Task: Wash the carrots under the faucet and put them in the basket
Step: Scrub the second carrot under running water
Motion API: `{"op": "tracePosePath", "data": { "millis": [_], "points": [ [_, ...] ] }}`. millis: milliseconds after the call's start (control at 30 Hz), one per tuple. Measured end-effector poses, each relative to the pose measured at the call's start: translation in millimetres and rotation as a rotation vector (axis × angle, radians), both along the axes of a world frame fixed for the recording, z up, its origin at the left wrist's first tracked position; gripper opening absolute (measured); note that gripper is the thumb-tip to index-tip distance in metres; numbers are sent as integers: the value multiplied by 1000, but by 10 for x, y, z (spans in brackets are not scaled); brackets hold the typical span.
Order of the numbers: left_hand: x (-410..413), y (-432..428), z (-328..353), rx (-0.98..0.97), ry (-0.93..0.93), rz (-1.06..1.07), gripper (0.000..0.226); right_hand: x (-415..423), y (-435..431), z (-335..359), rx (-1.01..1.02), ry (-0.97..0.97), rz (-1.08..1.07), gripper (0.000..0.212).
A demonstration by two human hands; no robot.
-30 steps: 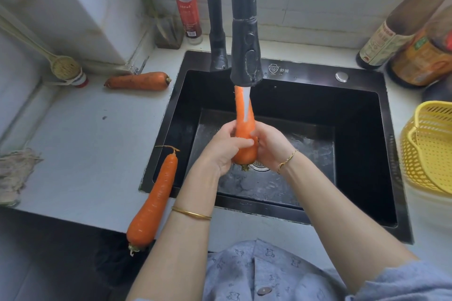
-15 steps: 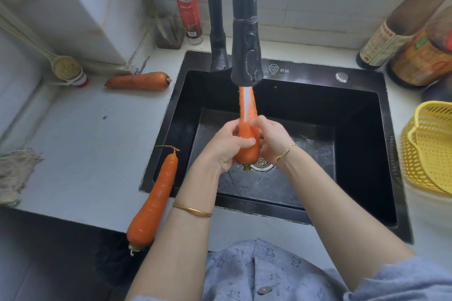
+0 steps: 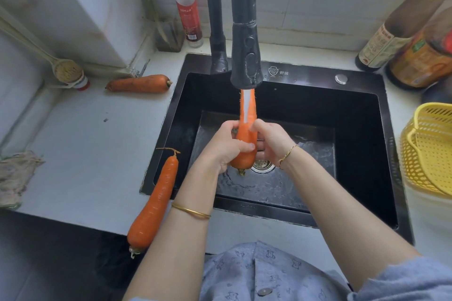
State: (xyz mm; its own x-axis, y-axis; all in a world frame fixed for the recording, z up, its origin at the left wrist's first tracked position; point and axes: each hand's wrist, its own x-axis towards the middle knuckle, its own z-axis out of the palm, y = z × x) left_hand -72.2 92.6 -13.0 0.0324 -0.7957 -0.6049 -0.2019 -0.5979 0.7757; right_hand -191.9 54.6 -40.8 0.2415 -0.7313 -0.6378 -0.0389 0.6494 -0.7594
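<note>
Both forearms extend from the lower edge of the view forward over the near rim of the black sink [image 3: 305,74] and converge above the drain [image 3: 263,166]. The left hand [image 3: 228,148] grips the held carrot [image 3: 247,129] from its left side: the thumb lies across the front of the thick lower section and the fingers curl behind it. The right hand [image 3: 271,140] grips the same carrot from the right, with the thumb near the upper edge of the grasp and the fingers curled round the body; the fingertips are hidden behind the carrot. The held carrot stands nearly upright, thick end down just above the drain, narrow end up directly below the faucet [image 3: 245,61] head. The water stream [image 3: 245,105] runs down the front of the narrow end to the hands. A plain bangle [image 3: 190,211] sits on the left forearm and a thin chain bracelet [image 3: 287,154] on the right wrist. A second carrot [image 3: 154,203] lies on the counter [image 3: 85,154] at the left front corner of the sink, its thick end overhanging the counter edge. A third carrot [image 3: 139,83] lies on the counter near the back wall, left of the sink. The yellow basket [image 3: 430,154] stands on the counter to the right of the sink, well apart from both hands.
</note>
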Motion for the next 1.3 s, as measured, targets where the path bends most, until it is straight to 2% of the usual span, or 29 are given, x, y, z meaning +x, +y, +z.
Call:
{"op": "tracePosePath", "data": {
  "millis": [133, 300, 433, 567, 767, 933, 1033, 1300],
  "points": [
    [-50, -8, 8, -17, -52, -16, 61, 69, -11, -27, -13, 121, -97, 19],
    [-35, -3, 20, -18, -78, -29, 64, 38, 23, -16, 3, 36, -29, 20],
    [-56, 18, 12, -19, -96, -28, 64, 99, -1, -19, 5, 166, -81, 26],
    [-9, 13, 30, -6, -88, -13, 65, 55, 26, 13, 81, -16, -39, 25],
    [-18, 15, 16, -18, -75, -10, 64, 72, 1, 13, 57, 13, -45, 24],
    [35, 11, 17, 16, -25, 8, 67, -19, 59, 22, 22, -102, 52, 23],
    [22, 25, 11, -1, 9, 12, 73, -34, 81, -5, -20, -94, 63, 21],
    [-25, 56, -20, -50, 20, 21, 68, 42, -4, 82, -62, 50, 58, 16]
  ]
}}
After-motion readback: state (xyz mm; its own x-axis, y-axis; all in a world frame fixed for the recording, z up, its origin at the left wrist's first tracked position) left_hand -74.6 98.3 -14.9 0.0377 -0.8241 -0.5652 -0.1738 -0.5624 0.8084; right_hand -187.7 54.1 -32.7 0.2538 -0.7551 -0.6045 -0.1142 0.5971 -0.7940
